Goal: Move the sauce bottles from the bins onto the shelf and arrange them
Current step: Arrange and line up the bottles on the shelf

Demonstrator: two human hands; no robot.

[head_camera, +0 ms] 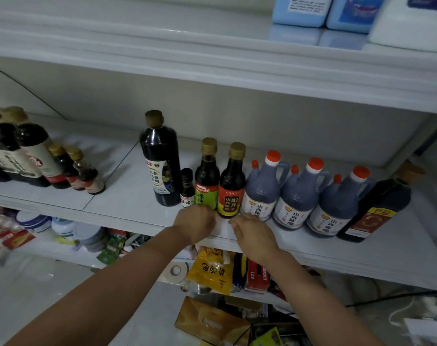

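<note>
**Task items.** A row of sauce bottles stands along the front of the white middle shelf (127, 203), at centre and centre right of the frame. From left to right:
- a tall dark bottle with a gold cap and white label (160, 158)
- a small black-capped dark bottle (187, 187)
- a gold-capped dark bottle with a green label (207, 178)
- a gold-capped dark bottle with a red and yellow label (232, 183)
- three grey-blue plastic handle jugs with orange caps (299, 193)
- a large dark bottle with a red label (377, 211)

A second cluster of dark bottles (33, 156) stands at centre left.

**Hands.** The left hand (195, 224) sits at the base of the green-labelled bottle with its back to the camera. Its fingers are hidden, so its grip cannot be told. The right hand (255, 233) lies just beside it with fingers loosely bent. The fingertips are near the foot of the red and yellow bottle, and the hand holds nothing visible.

**Handling assessment.**
- All the bottles appear full, hence heavy for their size.
- The slim ones look like glass: rigid, smooth and breakable. They are likely to topple neighbours if pushed high up, so they are best nudged at the base or gripped round the body.
- The jugs should be taken by their moulded handles.

**Surroundings.** Blue containers (302, 11) sit on the shelf above, at upper right. Assorted packets, including a yellow one (212, 270), crowd the shelf below. No bin can be made out.
</note>
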